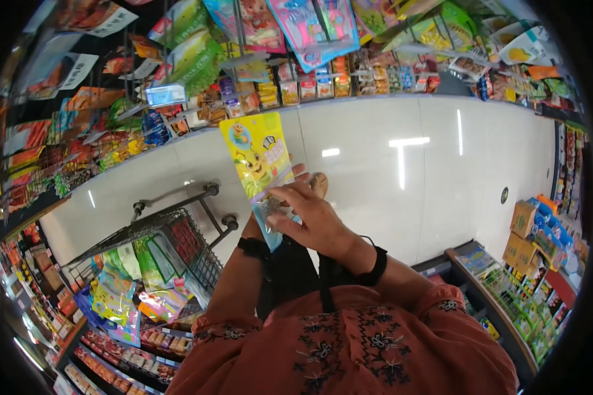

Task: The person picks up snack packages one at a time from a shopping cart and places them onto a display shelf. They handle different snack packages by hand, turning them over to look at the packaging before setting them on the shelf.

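A yellow snack pouch with a cartoon bee and printed writing is held up in front of me, tilted. Its lower part has a clear window and a light blue bottom. My left hand supports it from behind; only some fingertips show past its right edge. Across the pouch's lower front lies my right hand, its thumb and fingers apart and touching the film around the window. Whether it pinches the pouch I cannot tell. Black bands circle both wrists.
A wire shopping cart holding several bagged goods stands at my left. Hanging snack packets and small packs line the shelf ahead. Low shelving and cardboard boxes are at right. Pale glossy floor lies between.
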Demonstrator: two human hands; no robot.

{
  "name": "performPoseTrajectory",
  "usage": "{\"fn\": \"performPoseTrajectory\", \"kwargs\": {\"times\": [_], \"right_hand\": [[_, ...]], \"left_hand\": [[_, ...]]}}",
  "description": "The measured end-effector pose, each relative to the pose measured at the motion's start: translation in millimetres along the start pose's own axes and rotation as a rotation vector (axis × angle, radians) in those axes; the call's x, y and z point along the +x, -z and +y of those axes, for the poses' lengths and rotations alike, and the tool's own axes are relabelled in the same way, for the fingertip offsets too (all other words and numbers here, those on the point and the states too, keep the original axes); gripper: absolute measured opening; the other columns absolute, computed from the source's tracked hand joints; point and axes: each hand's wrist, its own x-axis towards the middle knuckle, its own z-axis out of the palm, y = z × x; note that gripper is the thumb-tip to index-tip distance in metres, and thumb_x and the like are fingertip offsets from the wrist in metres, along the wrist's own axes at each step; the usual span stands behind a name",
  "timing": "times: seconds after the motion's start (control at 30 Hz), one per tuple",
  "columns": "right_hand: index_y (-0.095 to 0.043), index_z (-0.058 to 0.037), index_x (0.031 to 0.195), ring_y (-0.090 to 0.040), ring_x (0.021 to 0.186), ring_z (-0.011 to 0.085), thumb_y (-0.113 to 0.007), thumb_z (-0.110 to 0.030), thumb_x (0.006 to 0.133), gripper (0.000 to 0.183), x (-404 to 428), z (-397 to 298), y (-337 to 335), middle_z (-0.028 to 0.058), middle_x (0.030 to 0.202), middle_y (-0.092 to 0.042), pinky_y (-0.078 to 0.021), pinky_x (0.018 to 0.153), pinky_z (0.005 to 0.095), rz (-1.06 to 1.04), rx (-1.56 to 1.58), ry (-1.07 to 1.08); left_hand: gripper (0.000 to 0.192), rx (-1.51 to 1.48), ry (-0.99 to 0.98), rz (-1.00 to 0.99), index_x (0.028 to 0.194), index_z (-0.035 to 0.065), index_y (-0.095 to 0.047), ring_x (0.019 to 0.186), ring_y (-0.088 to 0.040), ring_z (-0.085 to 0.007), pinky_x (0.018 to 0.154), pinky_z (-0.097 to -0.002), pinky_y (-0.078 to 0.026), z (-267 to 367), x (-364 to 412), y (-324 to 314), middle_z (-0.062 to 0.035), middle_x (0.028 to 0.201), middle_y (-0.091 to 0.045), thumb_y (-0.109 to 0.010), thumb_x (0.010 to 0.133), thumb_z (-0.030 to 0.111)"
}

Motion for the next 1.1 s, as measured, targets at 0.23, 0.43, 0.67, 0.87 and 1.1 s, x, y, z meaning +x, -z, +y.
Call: {"fn": "performPoseTrajectory", "kwargs": {"times": [0.23, 0.43, 0.67, 0.87, 1.1], "right_hand": [[-0.052, -0.0017, 0.125, -0.066, 0.094, 0.0311, -0.07, -0.023, 0.089, 0.045, 38, 56, -14, 0.0208, 0.115, -0.055, -0.0551, 0.078, 0.0352, 0.045, 0.105, -0.1], [-0.057, 0.0012, 0.113, -0.068, 0.086, 0.0292, -0.067, -0.037, 0.09, 0.046, 80, 100, -11, 0.0183, 0.101, -0.065, -0.0538, 0.076, 0.0367, 0.143, 0.41, -0.346], [-0.061, 0.0044, 0.099, -0.066, 0.076, 0.0291, -0.062, -0.034, 0.09, 0.039, 129, 220, -53, 0.0223, 0.083, -0.066, -0.0506, 0.07, 0.0391, 0.197, 0.258, -0.58], [-0.064, 0.0048, 0.101, -0.064, 0.075, 0.0225, -0.061, -0.033, 0.09, 0.039, 189, 268, -72, 0.0173, 0.084, -0.067, -0.0496, 0.07, 0.037, 0.157, 0.37, -0.624], [-0.065, 0.0016, 0.113, -0.053, 0.079, 0.012, -0.065, -0.037, 0.089, 0.045, 230, 282, -60, 0.0046, 0.087, -0.063, -0.045, 0.071, 0.03, 0.116, 0.409, -0.664]], "left_hand": [[0.059, 0.045, 0.054, 0.046, 0.141, 0.0114, -0.041, 0.115, -0.056, -0.0293, 0.082, -0.0398, -0.053, 18, 25, 25, -0.0152, 0.126, -0.054, -0.054, 0.097, 0.047], [0.062, 0.858, -0.132, 0.352, 0.131, 0.0002, -0.043, 0.1, -0.059, -0.0209, 0.086, -0.0334, -0.051, 51, 58, 53, -0.0149, 0.116, -0.057, -0.052, 0.097, 0.051], [0.065, 1.2, -0.243, 0.59, 0.121, -0.006, -0.05, 0.098, -0.06, -0.0223, 0.086, -0.0336, -0.048, 76, 104, 140, -0.0165, 0.107, -0.062, -0.068, 0.087, 0.046], [0.062, 1.314, -0.257, 0.701, 0.111, -0.0062, -0.053, 0.091, -0.062, -0.0257, 0.081, -0.0365, -0.049, 110, 137, 178, -0.0184, 0.101, -0.063, -0.068, 0.086, 0.048], [0.056, 1.373, -0.405, 0.631, 0.105, -0.0048, -0.053, 0.087, -0.059, -0.0248, 0.08, -0.0385, -0.048, 138, 171, 178, -0.0181, 0.098, -0.063, -0.067, 0.088, 0.046]]}}
